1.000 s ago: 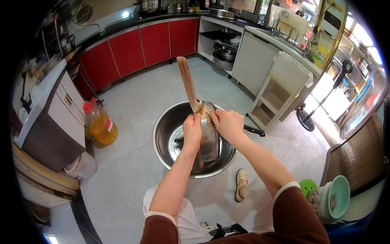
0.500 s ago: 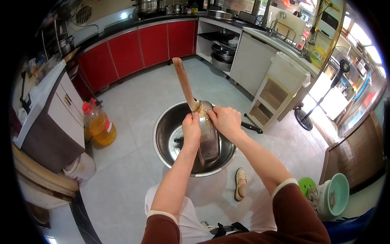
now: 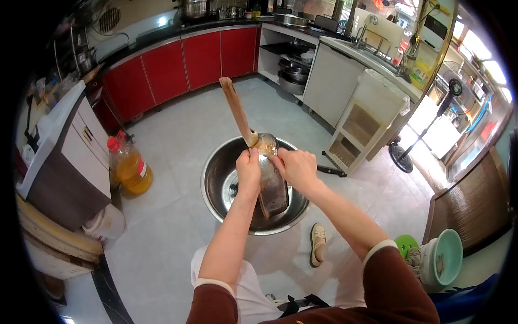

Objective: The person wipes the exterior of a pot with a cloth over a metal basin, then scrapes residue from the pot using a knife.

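Over a wide steel basin [image 3: 212, 200] on the floor, I hold a stained metal pan [image 3: 272, 186] with a wooden handle [image 3: 235, 108]. It is seen nearly side-on, its handle pointing up and away to the left. My left hand [image 3: 249, 171] is closed on its left side near the handle's socket, thumb up. My right hand [image 3: 295, 168] is closed on the right edge, the thumb pressed on the metal. Their undersides are hidden. A small dark thing [image 3: 233, 190] lies in the basin. A black handle [image 3: 331, 171] sticks out right of the basin.
An oil jug [image 3: 133, 174] stands on the left beside a white cabinet [image 3: 89, 129]. Red cupboards [image 3: 199, 56] line the back. To the right are a plastic shelf rack [image 3: 360, 129], a standing fan [image 3: 400, 157] and a green basin [image 3: 449, 259].
The pan and both hands sit slightly further left in view, and the wooden handle leans a little more to the left. The whole view has shifted slightly. Both hands keep their hold.
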A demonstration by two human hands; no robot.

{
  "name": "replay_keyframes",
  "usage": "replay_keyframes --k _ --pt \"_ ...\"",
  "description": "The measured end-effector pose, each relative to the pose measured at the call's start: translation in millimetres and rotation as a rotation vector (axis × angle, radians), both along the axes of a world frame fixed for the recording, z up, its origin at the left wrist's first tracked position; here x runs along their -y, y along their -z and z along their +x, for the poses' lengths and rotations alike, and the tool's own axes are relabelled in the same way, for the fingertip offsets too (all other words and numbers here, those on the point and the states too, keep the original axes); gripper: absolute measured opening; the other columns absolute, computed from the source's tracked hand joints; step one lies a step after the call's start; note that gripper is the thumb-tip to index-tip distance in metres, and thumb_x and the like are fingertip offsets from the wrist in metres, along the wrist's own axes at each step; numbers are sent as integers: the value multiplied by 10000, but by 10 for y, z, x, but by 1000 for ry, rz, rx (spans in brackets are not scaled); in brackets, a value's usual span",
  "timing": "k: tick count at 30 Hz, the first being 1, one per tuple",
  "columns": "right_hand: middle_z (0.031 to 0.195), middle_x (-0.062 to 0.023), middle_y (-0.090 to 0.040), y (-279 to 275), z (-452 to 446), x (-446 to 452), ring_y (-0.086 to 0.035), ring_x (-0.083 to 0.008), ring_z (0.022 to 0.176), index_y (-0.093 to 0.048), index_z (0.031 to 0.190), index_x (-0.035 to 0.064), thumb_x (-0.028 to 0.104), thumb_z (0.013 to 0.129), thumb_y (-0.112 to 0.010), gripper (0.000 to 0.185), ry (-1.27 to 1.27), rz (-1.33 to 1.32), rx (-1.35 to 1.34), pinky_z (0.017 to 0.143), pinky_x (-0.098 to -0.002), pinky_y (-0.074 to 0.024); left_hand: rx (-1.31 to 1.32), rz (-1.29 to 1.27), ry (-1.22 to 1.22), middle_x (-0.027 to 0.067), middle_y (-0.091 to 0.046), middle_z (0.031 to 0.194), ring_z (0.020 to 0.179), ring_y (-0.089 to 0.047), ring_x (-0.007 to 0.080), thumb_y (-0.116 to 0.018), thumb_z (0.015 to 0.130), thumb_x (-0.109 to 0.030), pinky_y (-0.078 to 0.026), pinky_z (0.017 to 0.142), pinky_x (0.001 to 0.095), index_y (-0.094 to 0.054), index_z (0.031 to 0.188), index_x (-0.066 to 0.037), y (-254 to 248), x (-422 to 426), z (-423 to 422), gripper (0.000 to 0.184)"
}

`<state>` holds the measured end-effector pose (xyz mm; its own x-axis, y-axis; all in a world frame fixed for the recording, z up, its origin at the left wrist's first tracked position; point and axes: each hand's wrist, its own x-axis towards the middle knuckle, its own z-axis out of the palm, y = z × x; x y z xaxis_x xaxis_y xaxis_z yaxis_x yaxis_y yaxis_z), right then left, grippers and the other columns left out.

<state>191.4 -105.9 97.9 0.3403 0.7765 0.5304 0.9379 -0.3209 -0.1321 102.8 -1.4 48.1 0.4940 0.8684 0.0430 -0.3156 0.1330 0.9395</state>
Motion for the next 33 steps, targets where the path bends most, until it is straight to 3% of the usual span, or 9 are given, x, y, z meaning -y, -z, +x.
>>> replay_keyframes --k 6,12,29,31,33 --pt "643 -139 -653 -77 116 -137 -657 -354 614 -655 739 90 362 924 -599 334 31 -13 -6 560 -465 -504 -87 108 16 16 -603 873 806 -500 84 -513 1027 -215 -419 718 285 -642 1037 54 -10 -33 -88 298" --pt "637 -146 -649 -49 176 -96 -655 -355 603 -649 748 89 369 917 -607 330 -18 13 58 557 -465 -505 -23 61 115 25 -622 901 823 -517 92 -516 1026 -210 -435 737 286 -642 1053 60 63 -125 -34 299" --pt "597 -140 -627 12 139 -23 -643 -346 567 -627 726 87 376 928 -597 354 -45 28 72 514 -452 -488 -179 97 99 34 -639 904 809 -542 93 -528 1018 -194 -446 714 279 -646 1034 63 56 -172 -50 283" --pt "585 -134 -618 -5 145 -24 -641 -344 564 -626 725 86 378 926 -599 356 -38 34 75 510 -453 -484 -101 85 28 51 -591 750 718 -469 116 -564 988 -206 -416 662 334 -641 899 69 52 -151 -12 299" --pt "587 -130 -620 -5 231 -114 -641 -347 566 -628 726 93 393 921 -603 359 -57 31 102 510 -459 -483 -117 95 68 45 -617 826 760 -505 105 -547 1003 -199 -432 686 307 -646 960 64 55 -205 -43 284"
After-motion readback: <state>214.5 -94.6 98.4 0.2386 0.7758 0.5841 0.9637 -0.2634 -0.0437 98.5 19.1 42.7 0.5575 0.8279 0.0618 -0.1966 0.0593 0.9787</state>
